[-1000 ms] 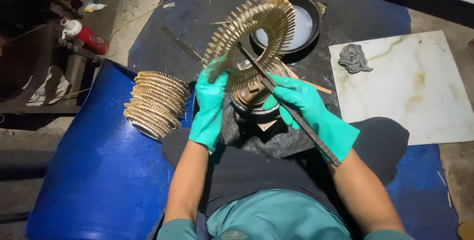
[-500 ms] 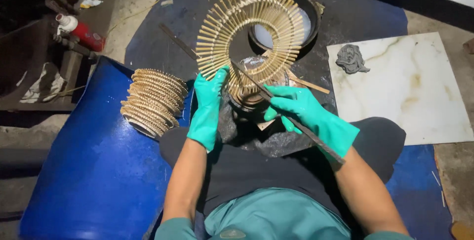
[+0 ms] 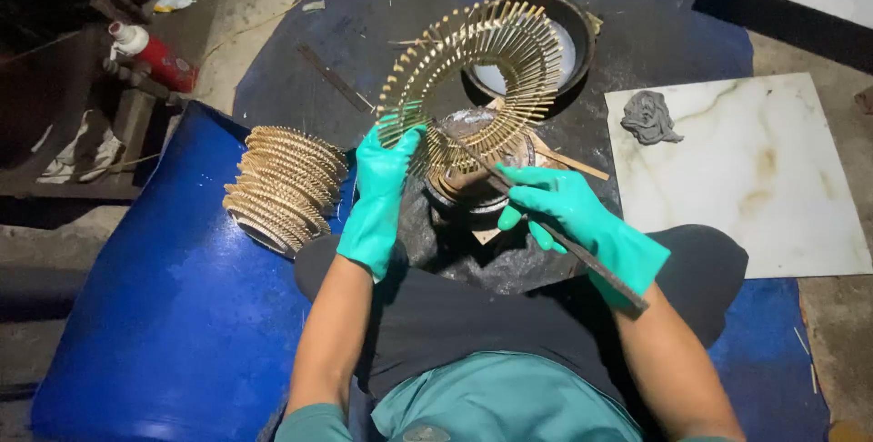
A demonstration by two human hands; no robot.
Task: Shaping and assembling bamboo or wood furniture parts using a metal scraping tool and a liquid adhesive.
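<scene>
The ring of brass strips (image 3: 477,74) is now seen tilted further edge-on than half a second ago, above the round stand (image 3: 477,178). It is pinched at its lower edge by the left hand (image 3: 380,192), while the right hand (image 3: 568,210) is closed around a thin metal rod (image 3: 555,233).

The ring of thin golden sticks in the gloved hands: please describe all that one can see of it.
The ring of sticks is a fan of many thin, pale golden splints, wood or bamboo by the look, set radially around an open middle. It stands tilted above a dark round bowl. The left hand grips its lower left edge; the right hand holds a dark rod toward its base.
</scene>
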